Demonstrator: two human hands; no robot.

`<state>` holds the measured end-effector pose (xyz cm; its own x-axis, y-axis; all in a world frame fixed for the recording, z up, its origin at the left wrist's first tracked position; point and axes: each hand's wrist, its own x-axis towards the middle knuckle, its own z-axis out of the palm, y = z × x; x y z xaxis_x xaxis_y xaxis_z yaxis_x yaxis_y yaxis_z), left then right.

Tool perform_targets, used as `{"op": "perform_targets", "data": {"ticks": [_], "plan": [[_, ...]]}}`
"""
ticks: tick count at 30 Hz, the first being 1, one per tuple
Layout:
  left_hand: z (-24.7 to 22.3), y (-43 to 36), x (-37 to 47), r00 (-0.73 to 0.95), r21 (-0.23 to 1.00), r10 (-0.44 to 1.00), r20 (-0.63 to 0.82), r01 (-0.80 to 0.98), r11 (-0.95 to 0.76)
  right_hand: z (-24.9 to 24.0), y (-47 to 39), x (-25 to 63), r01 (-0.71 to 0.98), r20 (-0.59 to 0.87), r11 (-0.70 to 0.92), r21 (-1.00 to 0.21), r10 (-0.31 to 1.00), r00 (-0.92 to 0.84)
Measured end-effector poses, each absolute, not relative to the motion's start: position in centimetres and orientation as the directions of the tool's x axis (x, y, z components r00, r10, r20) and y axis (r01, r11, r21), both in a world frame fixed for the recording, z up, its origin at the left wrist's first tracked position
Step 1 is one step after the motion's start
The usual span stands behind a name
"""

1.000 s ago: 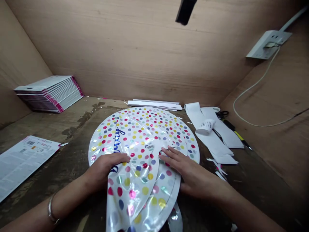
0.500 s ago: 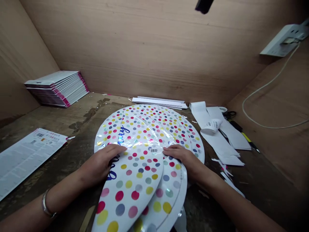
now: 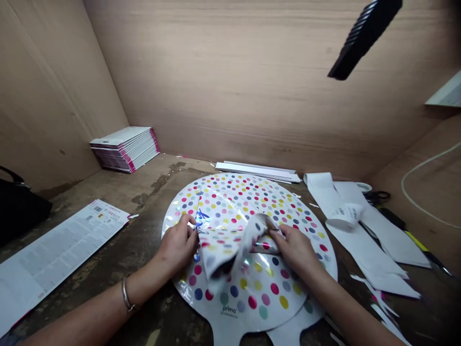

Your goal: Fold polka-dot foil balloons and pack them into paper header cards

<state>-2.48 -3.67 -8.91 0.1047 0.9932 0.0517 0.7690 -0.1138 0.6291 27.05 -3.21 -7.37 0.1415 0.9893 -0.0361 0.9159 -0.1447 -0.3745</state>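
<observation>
Several flat round foil balloons (image 3: 252, 293), white with coloured dots, lie stacked on the table before me, their tails pointing towards me. The top balloon (image 3: 221, 242) is partly folded, and its near part is lifted and blurred between my hands. My left hand (image 3: 182, 240), with a bangle on the wrist, pinches its left edge beside some blue lettering. Curled fingers of my right hand (image 3: 293, 247) grip the raised, crumpled foil on the right. Small dark print shows on the balloon below.
A stack of white and pink folded cards (image 3: 126, 146) stands at the back left. A printed card sheet (image 3: 68, 257) lies on the left, near a black bag (image 3: 21, 206). White strips (image 3: 257, 169), label strips (image 3: 345, 226), scissors (image 3: 376, 197) and a yellow-black knife (image 3: 421, 242) lie behind and right.
The near part of the top balloon, flat before, is now lifted and bent away from me. My hands have closed on its edges. The view has shifted left.
</observation>
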Motion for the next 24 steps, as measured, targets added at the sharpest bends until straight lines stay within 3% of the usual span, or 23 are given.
{"op": "perform_targets", "data": {"ticks": [4,10,15,21,24], "plan": [[-9.3,-3.9,-2.6,0.079,0.633,0.992,0.102,0.763,-0.126,-7.6,-2.8,26.5,0.934,-0.020,-0.153,-0.321,0.988,0.155],[-9.4,-4.8,-2.8,0.210,0.502,0.964,0.165,0.823,-0.266,-7.8,-3.0,25.8,0.950,-0.005,-0.153,-0.271,0.988,0.157],[-9.9,-6.8,-3.3,0.268,0.323,0.955,0.125,0.899,-0.294,-8.1,-3.2,25.7,0.970,0.011,-0.109,-0.217,0.993,0.115],[-7.7,-6.7,-3.3,0.216,0.261,0.976,0.027,0.941,-0.215,-8.1,-3.2,25.4,0.980,0.019,-0.105,-0.169,0.994,0.110],[-5.9,-4.9,-1.4,0.240,0.183,0.967,0.089,0.950,-0.253,-8.2,-3.3,25.1,0.985,0.030,-0.095,-0.142,0.994,0.101]]}}
